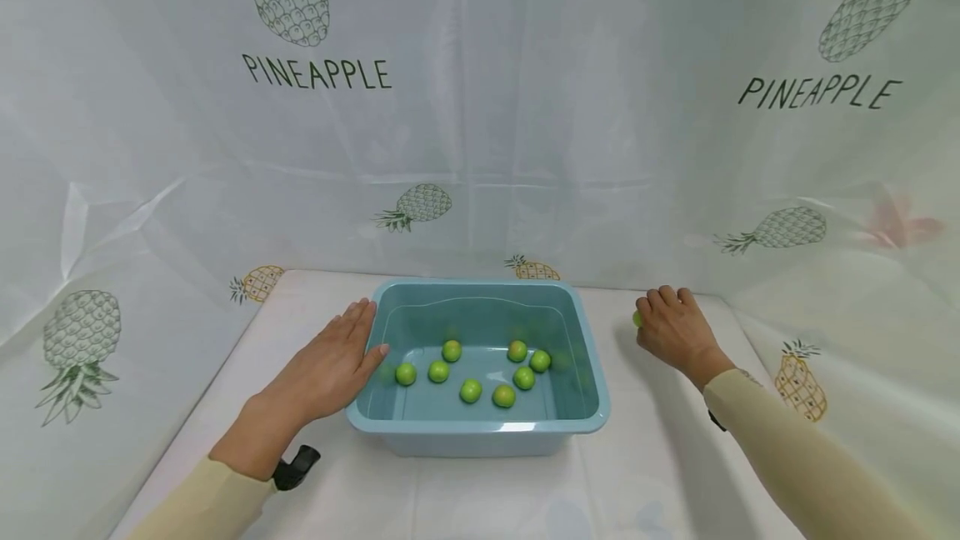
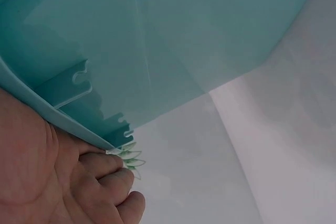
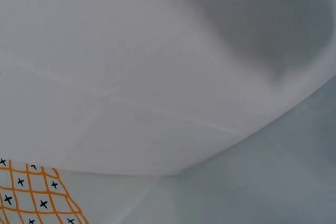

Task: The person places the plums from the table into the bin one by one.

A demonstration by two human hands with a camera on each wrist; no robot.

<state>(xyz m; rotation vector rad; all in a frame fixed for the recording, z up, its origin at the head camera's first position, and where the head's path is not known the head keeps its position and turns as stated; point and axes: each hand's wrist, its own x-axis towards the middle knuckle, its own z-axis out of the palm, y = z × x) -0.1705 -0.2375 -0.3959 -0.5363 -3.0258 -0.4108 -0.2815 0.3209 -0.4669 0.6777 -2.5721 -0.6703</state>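
Note:
My left hand (image 1: 330, 365) rests along the left rim of a blue plastic basin (image 1: 480, 427), fingers straight and thumb reaching over the edge. From below, the left wrist view shows the palm and fingers (image 2: 107, 182) against the underside of the basin's rim (image 2: 58, 116). Inside the basin lie several small round green fruits (image 1: 470, 391), spread over its floor. Off to the right of the basin, my right hand (image 1: 675, 327) pinches another small green fruit (image 1: 637, 318), mostly hidden by the fingers. Neither that hand nor its fruit shows in the right wrist view.
The basin stands on a table with a white cover (image 1: 487, 490). A white curtain (image 1: 495, 123) printed with pineapples hangs behind the table and down both sides. The table's back edge runs just behind the basin.

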